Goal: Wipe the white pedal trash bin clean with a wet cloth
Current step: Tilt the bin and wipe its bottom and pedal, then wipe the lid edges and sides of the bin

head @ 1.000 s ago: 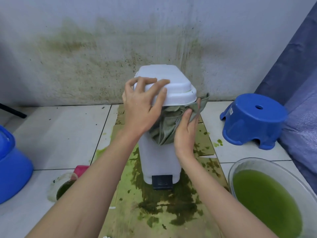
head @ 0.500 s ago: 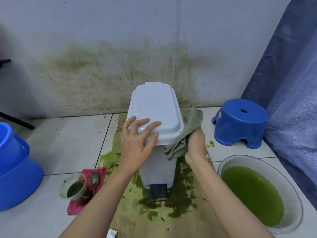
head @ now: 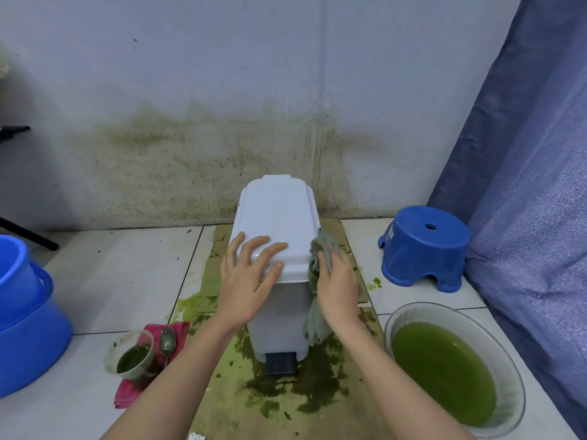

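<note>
White pedal bin [head: 279, 300] stands on stained cardboard [head: 222, 312] by wall. My left hand [head: 251, 274] lies flat, steadying lid [head: 276, 217]; right hand [head: 336, 281] presses grey cloth [head: 317, 325] to its right side. Best: firm downward strokes, lid braced.

The right hand [head: 337, 282] hides the part of the cloth [head: 314, 325] it presses to the bin [head: 279, 325], and its fingers blur. The bin's right side is out of sight. The left edge cuts the blue tubs [head: 28, 315]; the bottom edge clips the bowl [head: 413, 315] and both forearms.
</note>
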{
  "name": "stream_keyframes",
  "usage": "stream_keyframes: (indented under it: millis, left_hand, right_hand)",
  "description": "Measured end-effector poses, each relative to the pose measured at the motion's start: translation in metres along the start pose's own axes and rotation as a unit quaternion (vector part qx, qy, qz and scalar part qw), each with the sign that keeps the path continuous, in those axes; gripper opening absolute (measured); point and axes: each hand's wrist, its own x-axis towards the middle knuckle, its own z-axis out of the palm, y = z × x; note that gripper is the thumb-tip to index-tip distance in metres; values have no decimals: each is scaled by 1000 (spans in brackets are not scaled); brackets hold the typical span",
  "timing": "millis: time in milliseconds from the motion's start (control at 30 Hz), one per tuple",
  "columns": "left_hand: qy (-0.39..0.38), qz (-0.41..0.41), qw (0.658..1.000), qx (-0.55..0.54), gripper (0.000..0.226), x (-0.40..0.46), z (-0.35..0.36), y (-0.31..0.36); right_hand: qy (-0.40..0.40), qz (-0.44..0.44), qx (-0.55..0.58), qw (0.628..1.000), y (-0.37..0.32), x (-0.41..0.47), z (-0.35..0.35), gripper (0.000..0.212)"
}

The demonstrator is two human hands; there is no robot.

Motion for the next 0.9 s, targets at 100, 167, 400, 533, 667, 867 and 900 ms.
stream_keyframes:
  millis: [100, 167, 400, 533, 667, 867, 900]
  left_hand:
    - [-8, -4, 1000, 0, 42, 0, 0, -2]
    - [-21, -8, 1000, 4, 42, 1, -1, -1]
    - [-157, -91, 982, -60, 75, 9, -39, 20]
    - [-206, -77, 964, -152, 91, 3, -59, 55]
    - [-255, -116, 916, -289, 56, -3, -75, 80]
    - [-138, -200, 888, -389, 18, 9, -95, 78]
    - [-129, -200, 887, -395, 20, 10, -99, 77]
  right_hand:
    - [14, -57, -25, 998, 3, -22, -1, 41]
    - [9, -96, -35, 995, 1, -31, 0, 38]
    - [-59, 65, 142, 986, -24, -21, -24, 32]
    - [-155, 153, 379, 900, -53, -19, -41, 54]
    - [-214, 142, 456, 852, -82, -14, -47, 61]
    - [-201, 89, 414, 884, -103, -18, -54, 38]
    - [-171, 78, 368, 911, -102, -16, -57, 38]
